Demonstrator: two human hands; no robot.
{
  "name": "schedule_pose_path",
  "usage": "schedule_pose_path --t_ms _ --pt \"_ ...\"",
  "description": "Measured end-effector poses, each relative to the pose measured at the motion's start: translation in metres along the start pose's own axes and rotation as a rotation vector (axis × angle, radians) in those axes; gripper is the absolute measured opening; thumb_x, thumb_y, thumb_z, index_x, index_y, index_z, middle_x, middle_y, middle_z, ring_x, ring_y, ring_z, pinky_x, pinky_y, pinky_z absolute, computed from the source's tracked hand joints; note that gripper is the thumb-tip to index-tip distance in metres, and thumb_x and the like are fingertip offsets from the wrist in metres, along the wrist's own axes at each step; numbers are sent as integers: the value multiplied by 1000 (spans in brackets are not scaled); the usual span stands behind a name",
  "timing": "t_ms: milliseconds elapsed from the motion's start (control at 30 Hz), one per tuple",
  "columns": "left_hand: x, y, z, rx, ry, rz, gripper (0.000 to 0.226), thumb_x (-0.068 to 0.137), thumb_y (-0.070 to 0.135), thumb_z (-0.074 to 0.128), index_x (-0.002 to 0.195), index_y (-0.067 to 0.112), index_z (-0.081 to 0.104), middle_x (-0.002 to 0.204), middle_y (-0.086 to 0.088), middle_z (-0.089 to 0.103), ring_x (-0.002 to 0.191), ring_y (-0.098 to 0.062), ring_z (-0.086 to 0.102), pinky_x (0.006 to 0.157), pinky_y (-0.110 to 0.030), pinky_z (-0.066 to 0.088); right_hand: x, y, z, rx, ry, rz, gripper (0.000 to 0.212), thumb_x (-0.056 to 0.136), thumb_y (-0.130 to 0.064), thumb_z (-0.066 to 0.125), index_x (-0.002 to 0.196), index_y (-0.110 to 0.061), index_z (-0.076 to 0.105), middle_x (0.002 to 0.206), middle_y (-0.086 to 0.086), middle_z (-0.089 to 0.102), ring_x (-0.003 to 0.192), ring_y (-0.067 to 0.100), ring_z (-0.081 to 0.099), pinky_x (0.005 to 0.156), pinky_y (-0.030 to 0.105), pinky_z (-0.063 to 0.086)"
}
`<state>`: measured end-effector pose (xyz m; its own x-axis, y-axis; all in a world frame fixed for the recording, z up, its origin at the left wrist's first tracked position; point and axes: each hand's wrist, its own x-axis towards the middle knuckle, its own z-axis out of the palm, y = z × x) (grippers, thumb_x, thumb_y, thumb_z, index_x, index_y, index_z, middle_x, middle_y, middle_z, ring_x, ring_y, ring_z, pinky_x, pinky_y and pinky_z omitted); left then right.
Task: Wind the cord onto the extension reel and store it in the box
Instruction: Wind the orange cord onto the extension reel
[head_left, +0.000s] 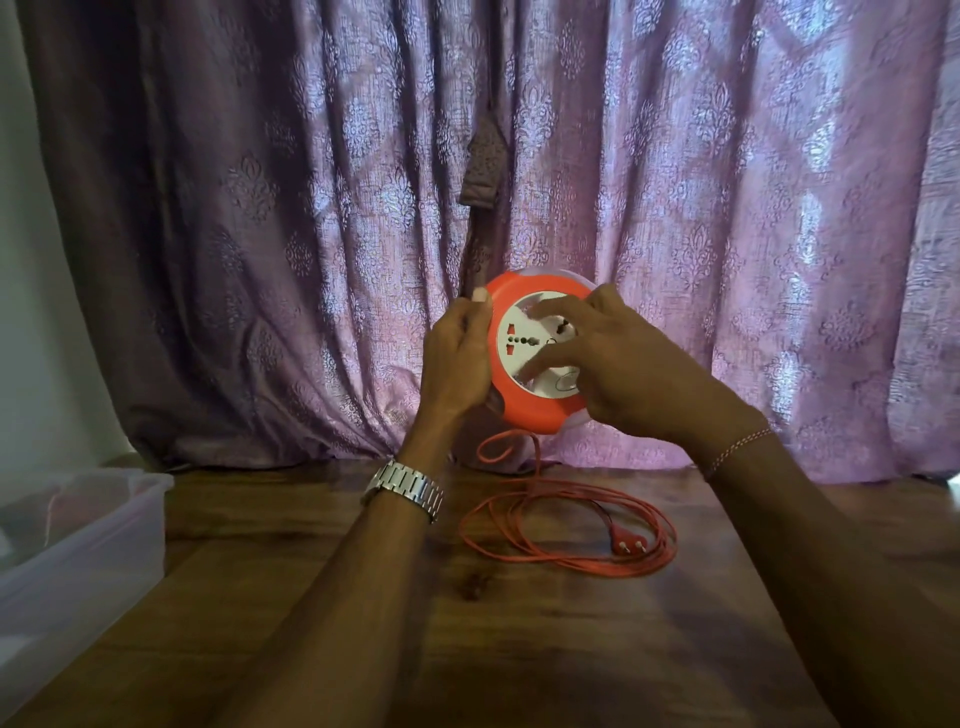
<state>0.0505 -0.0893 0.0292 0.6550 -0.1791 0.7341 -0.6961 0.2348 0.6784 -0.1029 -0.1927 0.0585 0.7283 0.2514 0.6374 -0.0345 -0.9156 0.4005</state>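
Hands (457, 358) around raised reel (535, 410)

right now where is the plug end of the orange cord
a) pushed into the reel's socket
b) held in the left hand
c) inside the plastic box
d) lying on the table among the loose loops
d: the plug lies on the wooden table within the loose coils of the cord, below the reel that both hands hold up, and apart from the box at the left.

Orange reel (535, 410), orange cord (571, 530), purple damask-patterned curtain (727, 208).
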Motion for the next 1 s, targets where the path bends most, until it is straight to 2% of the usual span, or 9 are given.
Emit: schedule_pose_path --t_ms 167,267,367,433,500,667,767,867,1000 --pt "-1 0 3 13 -19 4 43 107 50 42 81 20 58 72 -3 64 69 -20 60 67 -40 47 0 -6 -3 -93 -25 51 47 77 -10 61 103 -47 70 141 -1 47 109 31 44 81 41 39" --pt "-1 0 2 15 -22 18 51 98 61 41 84 16 61 78 -13 68 76 -33 66 73 -50 54 -1 -6 -2 -146 -14 71 43 82 -18 57 108 -52 66 137 1 50 106 31 46 75 40 37" --pt "-1 -1 1 29 -8 21 54 96 63 42 81 15 61 74 -4 67 74 -28 66 76 -55 56 0 -6 2 -169 -19 129 52 87 -25 47 127 -57 49 132 9 49 110 32 48 80 43 40" --pt "-2 -1 2 57 -13 22 53 94 67 41 76 21 58 73 -2 66 76 -34 68 77 -56 56 0 -3 3 -144 -39 162 58 89 -31 56 135 -60 35 127 12 48 112 31 50 84 43 40" --pt "-2 -2 3 64 -27 32 59 90 72 38 81 18 61 80 -8 70 83 -36 69 79 -54 56 -1 -3 3 -96 -48 185 60 87 -37 61 136 -59 34 122 12 52 109 30 54 84 42 40" --pt "-4 1 5 57 -30 42 43 109 46 43 91 13 63 77 0 68 68 -3 64 66 -25 51 -2 -10 6 -14 133 321 58 70 -56 61 127 -50 53 96 7 69 89 31 64 74 39 49" --pt "-4 1 5 84 -24 58 40 106 50 43 83 22 60 77 0 66 71 -15 60 71 -37 49 -2 -12 11 -5 213 400 62 64 -66 64 123 -48 59 90 -4 73 89 28 66 70 35 50" --pt "-4 -1 6 137 -32 74 43 99 56 40 73 24 52 71 -2 61 69 -22 57 71 -43 48 -2 -11 14 2 219 470 68 58 -73 67 121 -49 60 95 3 73 90 30 64 70 34 48" --pt "-5 -1 8 159 -38 77 46 96 60 38 72 24 51 76 -8 63 83 -40 64 78 -52 53 -3 -11 15 2 208 521 74 58 -81 61 122 -45 61 101 3 72 92 29 63 69 33 44"
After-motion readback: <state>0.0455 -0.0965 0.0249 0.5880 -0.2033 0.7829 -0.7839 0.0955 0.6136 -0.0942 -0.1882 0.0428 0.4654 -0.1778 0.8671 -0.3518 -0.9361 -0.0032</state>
